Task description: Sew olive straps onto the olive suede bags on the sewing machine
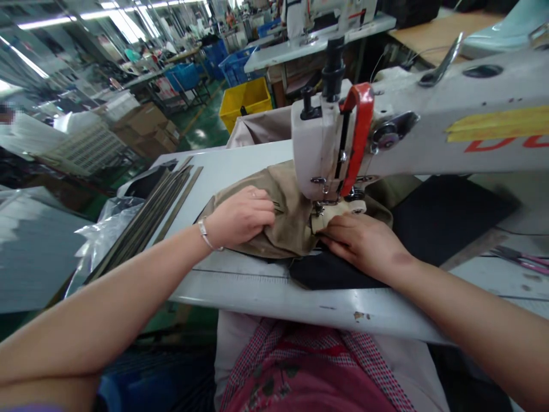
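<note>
A piece of khaki fabric (291,220) lies bunched on the sewing machine table, its right edge at the needle area of the sewing machine (309,149). On its left part rests my left hand (246,214), fingers curled closed on a fold of the cloth. Close to the presser foot, my right hand (360,240) pinches the edge of the fabric, its fingertips partly hidden. Black fabric (446,214) spreads under and to the right of that hand. The exact stitching point is hidden behind the machine head.
Long dark strips (146,229) lie along the table's left end beside clear plastic wrap (107,229). Pink-handled scissors (523,260) lie at the right. Beyond the table stand a yellow bin (246,103), cardboard boxes (146,131) and another sewing table (317,43).
</note>
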A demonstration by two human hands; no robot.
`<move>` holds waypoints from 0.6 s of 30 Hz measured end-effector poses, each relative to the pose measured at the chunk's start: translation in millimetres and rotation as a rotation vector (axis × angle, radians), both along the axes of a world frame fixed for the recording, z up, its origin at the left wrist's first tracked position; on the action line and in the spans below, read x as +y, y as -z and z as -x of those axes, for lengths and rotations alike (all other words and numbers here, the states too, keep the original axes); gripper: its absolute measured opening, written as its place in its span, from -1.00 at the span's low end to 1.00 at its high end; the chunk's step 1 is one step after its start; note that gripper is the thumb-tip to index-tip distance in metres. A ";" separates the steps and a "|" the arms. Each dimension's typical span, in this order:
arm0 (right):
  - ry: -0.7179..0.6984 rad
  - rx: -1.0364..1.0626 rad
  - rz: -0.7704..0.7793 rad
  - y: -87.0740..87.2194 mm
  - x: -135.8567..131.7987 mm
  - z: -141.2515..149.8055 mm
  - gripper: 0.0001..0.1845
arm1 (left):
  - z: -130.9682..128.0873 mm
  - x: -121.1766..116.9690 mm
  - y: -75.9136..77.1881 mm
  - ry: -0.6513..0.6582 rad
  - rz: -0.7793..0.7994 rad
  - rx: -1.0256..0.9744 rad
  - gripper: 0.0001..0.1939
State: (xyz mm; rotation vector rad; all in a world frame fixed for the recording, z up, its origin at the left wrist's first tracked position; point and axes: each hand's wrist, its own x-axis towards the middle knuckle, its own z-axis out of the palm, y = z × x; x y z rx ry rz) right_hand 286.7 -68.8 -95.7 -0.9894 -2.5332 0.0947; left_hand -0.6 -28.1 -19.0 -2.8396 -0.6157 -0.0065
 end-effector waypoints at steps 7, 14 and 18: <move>-0.016 -0.103 -0.066 -1.4 -5.4 3.3 -0.76 | 25.6 -10.2 -8.5 -0.181 0.153 0.139 -0.75; -0.021 -0.146 -0.032 -2.0 -8.9 2.6 -0.84 | -66.4 -56.1 15.1 -0.164 0.229 -0.167 -0.54; 0.026 -0.034 0.076 -3.9 -7.8 0.7 -0.84 | -76.3 -37.1 41.0 -0.258 0.347 -0.260 -0.79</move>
